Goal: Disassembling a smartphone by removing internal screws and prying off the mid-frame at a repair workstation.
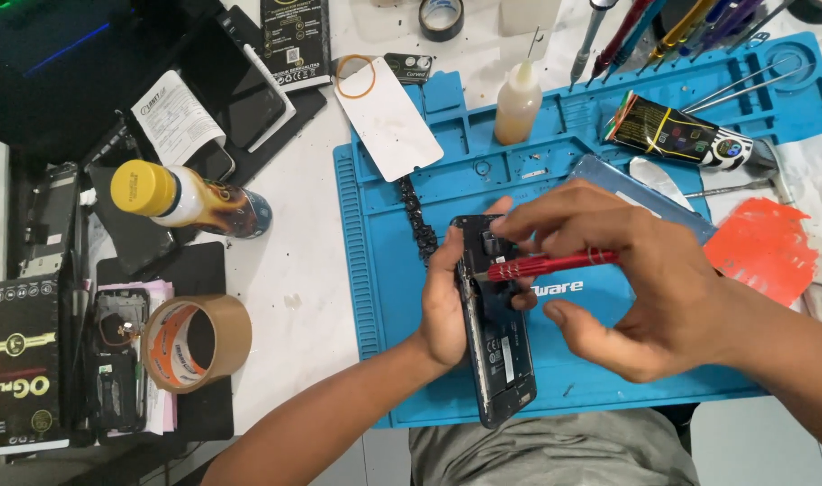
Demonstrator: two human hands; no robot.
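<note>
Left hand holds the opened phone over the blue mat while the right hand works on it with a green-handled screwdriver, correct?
Not quite: the head view shows the screwdriver handle is red, not green. The left hand does hold the opened phone over the blue mat, the right hand working on it.

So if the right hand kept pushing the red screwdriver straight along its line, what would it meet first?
The right hand points the red screwdriver leftward; its tip seems already at the opened phone, near the left edge. Beyond that comes the left hand, though depth is unclear.
</note>
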